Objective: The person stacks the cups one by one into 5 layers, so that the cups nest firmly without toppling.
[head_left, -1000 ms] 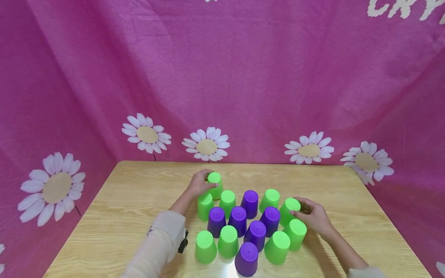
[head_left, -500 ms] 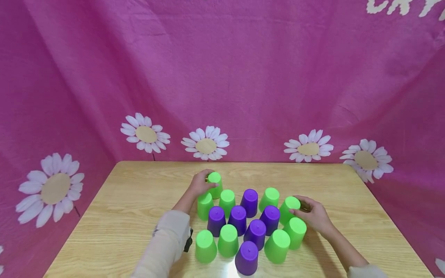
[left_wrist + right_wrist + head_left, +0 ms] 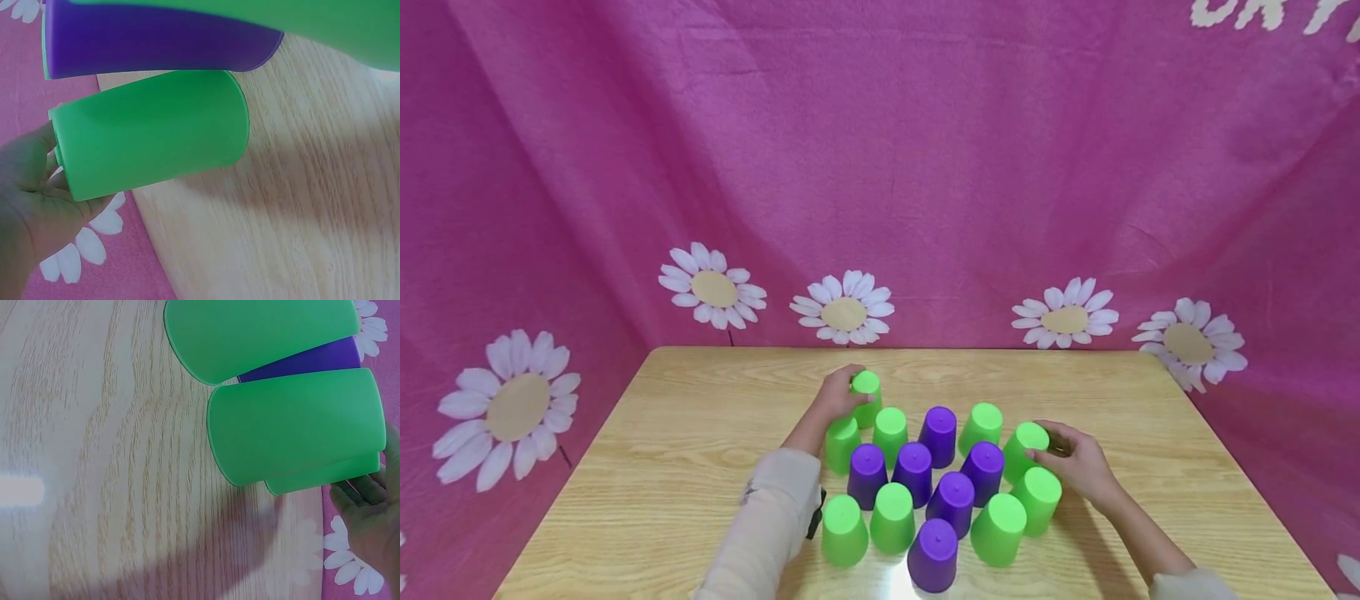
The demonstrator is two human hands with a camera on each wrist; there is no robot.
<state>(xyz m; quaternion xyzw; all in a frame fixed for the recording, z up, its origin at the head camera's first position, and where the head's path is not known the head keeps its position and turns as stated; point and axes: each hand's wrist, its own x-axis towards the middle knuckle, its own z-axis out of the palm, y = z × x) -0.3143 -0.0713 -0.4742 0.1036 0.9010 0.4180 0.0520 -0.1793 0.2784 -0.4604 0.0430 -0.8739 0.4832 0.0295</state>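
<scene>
Green and purple cups stand upside down in a group on the table. In the head view my left hand (image 3: pixel 838 397) grips a green cup (image 3: pixel 868 402) at the back left, thumb on its near side. Just in front of it stands another green cup (image 3: pixel 842 447). My right hand (image 3: pixel 1081 467) holds a green cup (image 3: pixel 1024 454) at the right side between thumb and fingers, with a second green cup (image 3: pixel 1037 502) close before it. In the wrist views, nearer green cups partly hide the left hand's (image 3: pixel 34 194) and right hand's (image 3: pixel 372 509) fingers.
Between the hands stand several purple cups, among them a front one (image 3: pixel 932 557). More green cups (image 3: pixel 844 532) stand along the front. The wooden table (image 3: pixel 647 467) ends at a pink cloth (image 3: pixel 880 167) with daisies behind and at the sides.
My left hand and its green cup have shifted slightly right, and the left forearm has swung right as well. The right hand keeps its hold in place.
</scene>
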